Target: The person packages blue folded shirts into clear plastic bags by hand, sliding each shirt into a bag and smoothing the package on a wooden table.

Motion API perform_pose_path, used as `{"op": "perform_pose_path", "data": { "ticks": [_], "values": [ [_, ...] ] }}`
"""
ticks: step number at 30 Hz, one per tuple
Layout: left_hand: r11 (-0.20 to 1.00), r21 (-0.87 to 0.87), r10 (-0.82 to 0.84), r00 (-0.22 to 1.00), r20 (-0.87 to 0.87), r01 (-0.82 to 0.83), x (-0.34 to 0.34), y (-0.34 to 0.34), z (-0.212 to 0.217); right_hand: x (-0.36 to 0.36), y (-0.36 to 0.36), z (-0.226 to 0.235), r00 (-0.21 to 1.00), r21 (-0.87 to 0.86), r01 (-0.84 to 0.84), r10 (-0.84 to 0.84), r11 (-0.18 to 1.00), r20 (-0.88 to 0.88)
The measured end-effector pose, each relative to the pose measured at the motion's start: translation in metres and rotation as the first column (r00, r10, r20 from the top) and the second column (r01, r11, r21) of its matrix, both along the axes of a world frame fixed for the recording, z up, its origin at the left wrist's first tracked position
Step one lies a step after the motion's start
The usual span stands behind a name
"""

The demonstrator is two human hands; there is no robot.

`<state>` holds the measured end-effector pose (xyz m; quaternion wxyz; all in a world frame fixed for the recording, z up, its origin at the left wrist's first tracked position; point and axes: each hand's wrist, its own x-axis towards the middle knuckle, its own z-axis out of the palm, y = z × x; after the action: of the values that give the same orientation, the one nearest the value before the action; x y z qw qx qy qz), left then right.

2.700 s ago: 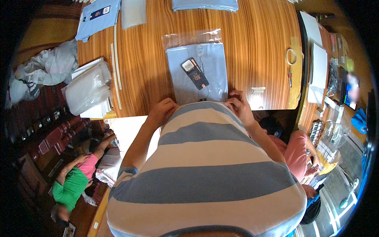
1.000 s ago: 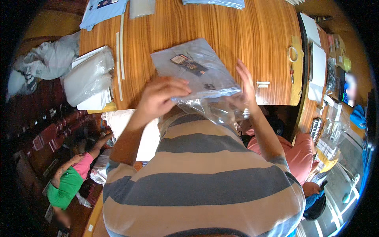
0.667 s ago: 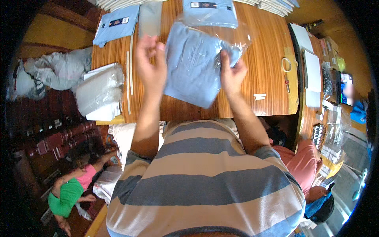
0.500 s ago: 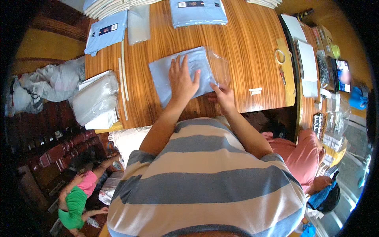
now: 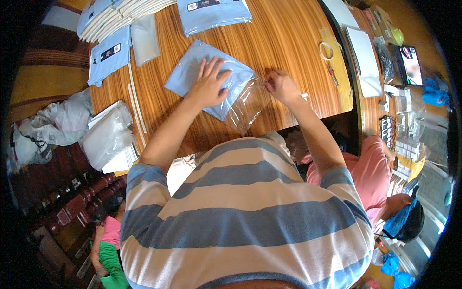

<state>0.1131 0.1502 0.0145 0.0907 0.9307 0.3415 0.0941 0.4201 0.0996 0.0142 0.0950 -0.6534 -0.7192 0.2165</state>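
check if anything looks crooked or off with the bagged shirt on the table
The folded blue shirt lies at a slant to the wooden table edge, and its clear bag's open end is loose and wrinkled beside the right hand.

Left hand (image 5: 210,85) spread flat, palm down; right hand (image 5: 281,86) pinching.

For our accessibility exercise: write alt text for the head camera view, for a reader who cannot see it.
Seen from above, a person's left hand presses flat on a folded light-blue shirt in a clear plastic bag on a wooden table, while the right hand pinches the bag's open end.
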Motion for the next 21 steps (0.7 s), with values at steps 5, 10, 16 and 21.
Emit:
{"op": "perform_pose_path", "data": {
  "ticks": [5, 10, 16, 21],
  "values": [
    [0.999, -0.016, 0.052, 0.984, 0.168, -0.05, 0.082, -0.036, -0.012, 0.015, -0.017, 0.015, 0.918, 0.286, -0.394, 0.387, 0.873, 0.083],
    [0.997, 0.028, -0.072, 0.994, 0.079, 0.07, 0.078, -0.036, -0.03, 0.015, 0.0, 0.035, 0.789, -0.264, -0.539, 0.589, 0.8, 0.176],
    [0.986, 0.07, -0.157, 0.986, 0.049, 0.153, 0.083, -0.021, -0.006, 0.041, 0.013, 0.011, 0.618, 0.091, -0.777, 0.725, 0.623, 0.304],
    [0.979, 0.044, -0.199, 0.98, 0.008, 0.199, 0.09, -0.015, -0.024, 0.043, 0.024, 0.009, 0.632, 0.104, -0.771, 0.735, 0.628, 0.245]
  ]
}}
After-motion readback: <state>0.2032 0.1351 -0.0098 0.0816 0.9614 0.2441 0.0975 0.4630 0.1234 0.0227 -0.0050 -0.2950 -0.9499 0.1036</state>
